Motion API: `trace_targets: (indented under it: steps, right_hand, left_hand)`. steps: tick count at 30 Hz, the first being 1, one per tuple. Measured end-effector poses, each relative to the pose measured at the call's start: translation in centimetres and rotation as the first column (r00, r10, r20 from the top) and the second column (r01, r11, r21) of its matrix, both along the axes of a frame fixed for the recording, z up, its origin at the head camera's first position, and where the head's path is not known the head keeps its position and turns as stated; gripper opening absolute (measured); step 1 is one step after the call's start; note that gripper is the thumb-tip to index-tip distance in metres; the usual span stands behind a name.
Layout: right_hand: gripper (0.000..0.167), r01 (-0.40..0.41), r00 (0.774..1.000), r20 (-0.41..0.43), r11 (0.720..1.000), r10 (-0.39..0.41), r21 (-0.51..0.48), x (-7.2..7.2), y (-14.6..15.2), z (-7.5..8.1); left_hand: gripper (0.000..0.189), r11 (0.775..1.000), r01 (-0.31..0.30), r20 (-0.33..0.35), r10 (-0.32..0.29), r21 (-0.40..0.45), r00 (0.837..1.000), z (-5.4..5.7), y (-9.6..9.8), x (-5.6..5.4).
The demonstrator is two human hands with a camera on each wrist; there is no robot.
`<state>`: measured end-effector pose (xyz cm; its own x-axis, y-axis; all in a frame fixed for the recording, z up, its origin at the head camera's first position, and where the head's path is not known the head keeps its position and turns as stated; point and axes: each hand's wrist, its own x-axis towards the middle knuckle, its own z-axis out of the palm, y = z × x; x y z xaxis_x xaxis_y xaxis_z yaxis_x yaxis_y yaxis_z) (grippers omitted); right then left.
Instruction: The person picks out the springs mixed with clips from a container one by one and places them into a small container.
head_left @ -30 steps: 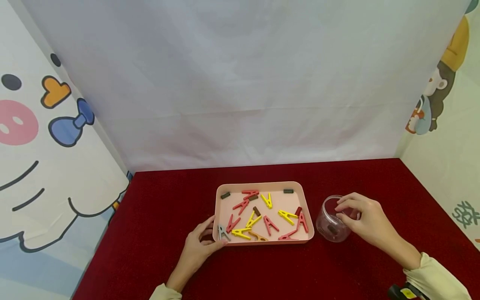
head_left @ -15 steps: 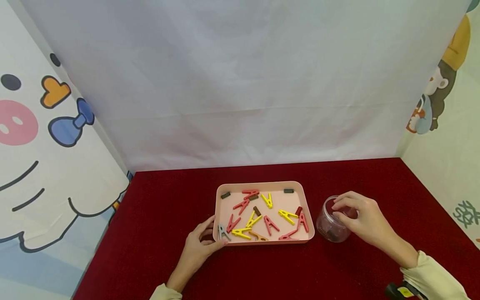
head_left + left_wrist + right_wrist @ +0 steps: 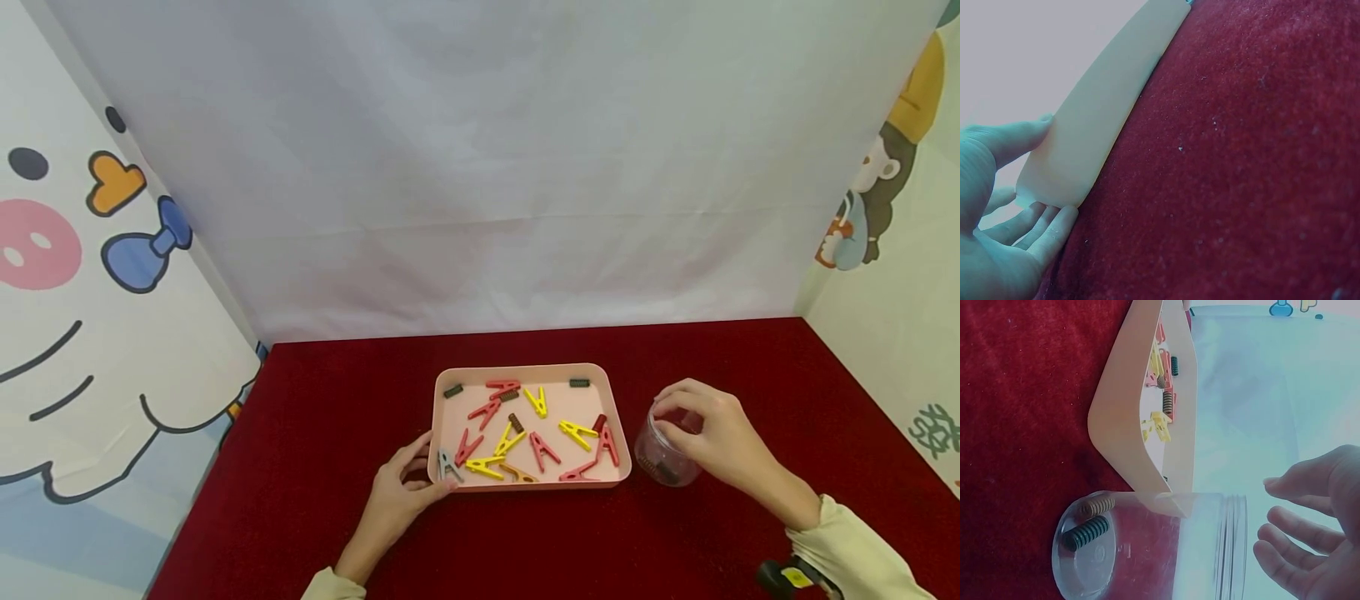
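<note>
The left hand (image 3: 399,490) grips the near-left corner of a pink tray (image 3: 532,489), its thumb on the rim and its fingers bent around the corner from outside. Right by that thumb, inside the tray, lies a grey clip (image 3: 448,467). Farther rightward from this hold are yellow clips (image 3: 483,467), an orange clip (image 3: 519,474) and red clips (image 3: 543,448). A dark green spring (image 3: 453,391) lies beyond the left hand at the far-left corner, and a red spring (image 3: 600,422) lies toward the right hand's side.

A clear jar (image 3: 1147,556) stands between the tray and the right hand (image 3: 718,427), which hovers at its mouth, fingers loosely bent and fingertips apart, with no object visible between them. Below that hand, a tan spring (image 3: 1098,507) and a green spring (image 3: 1085,534) lie in the jar's bottom.
</note>
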<state>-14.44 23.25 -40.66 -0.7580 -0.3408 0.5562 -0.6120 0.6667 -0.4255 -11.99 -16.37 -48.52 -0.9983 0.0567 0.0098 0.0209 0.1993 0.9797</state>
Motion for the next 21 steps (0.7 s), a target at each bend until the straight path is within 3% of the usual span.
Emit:
trace_targets:
  steps: [8, 21]
  right_hand:
    - [0.028, 0.009, 1.000, 0.025, 1.000, -0.009, 0.028, -0.3, -0.6, 0.0]
    - [0.025, 0.016, 0.996, 0.085, 0.998, -0.021, 0.062, -1.1, -1.6, -0.3]
  left_hand:
    - [0.074, 1.000, -0.014, -0.025, 0.014, 0.006, 1.000, -2.0, -0.3, -0.5]
    - [0.076, 1.000, -0.012, -0.020, 0.012, 0.008, 1.000, -2.2, -0.4, -0.6]
